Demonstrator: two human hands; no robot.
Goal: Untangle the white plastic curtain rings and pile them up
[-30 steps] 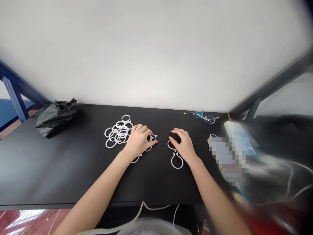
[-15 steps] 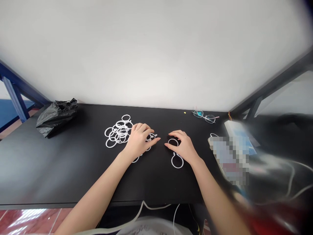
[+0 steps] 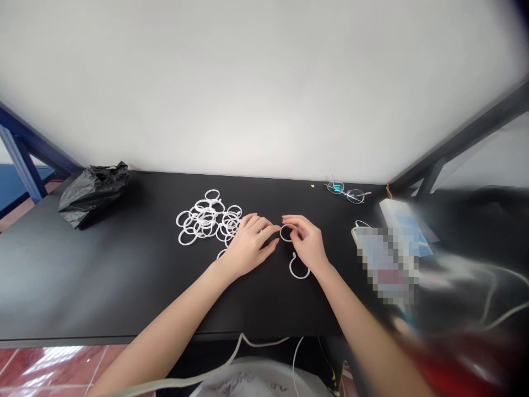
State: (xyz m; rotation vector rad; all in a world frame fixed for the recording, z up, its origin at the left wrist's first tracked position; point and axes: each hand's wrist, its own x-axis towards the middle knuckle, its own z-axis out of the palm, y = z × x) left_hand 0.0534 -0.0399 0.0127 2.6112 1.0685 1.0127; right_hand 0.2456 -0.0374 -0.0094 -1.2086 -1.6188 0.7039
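Note:
My right hand (image 3: pixel 307 241) pinches a white plastic curtain ring (image 3: pixel 281 235) between thumb and fingers, just above the black tabletop. Facing it, my left hand (image 3: pixel 253 246) has its thumb and index finger apart, with the index fingertip close to that ring's left edge; whether it touches is unclear. A second white ring (image 3: pixel 299 277), with a small knob at its end, lies below my right hand and is partly covered by it. Left of my left hand is a loose pile of several white rings (image 3: pixel 205 221), some hidden behind that hand.
A crumpled black plastic bag (image 3: pixel 96 193) sits at the table's back left. Eyeglasses (image 3: pixel 346 193) lie at the back right. A blurred-out phone (image 3: pixel 382 264) and a white box (image 3: pixel 403 226) are on the right. A white cable (image 3: pixel 231 358) crosses the front edge.
My left hand has shifted right, uncovering more of the pile. My right hand has closed on the upper of the two separate rings, which has moved slightly left and up.

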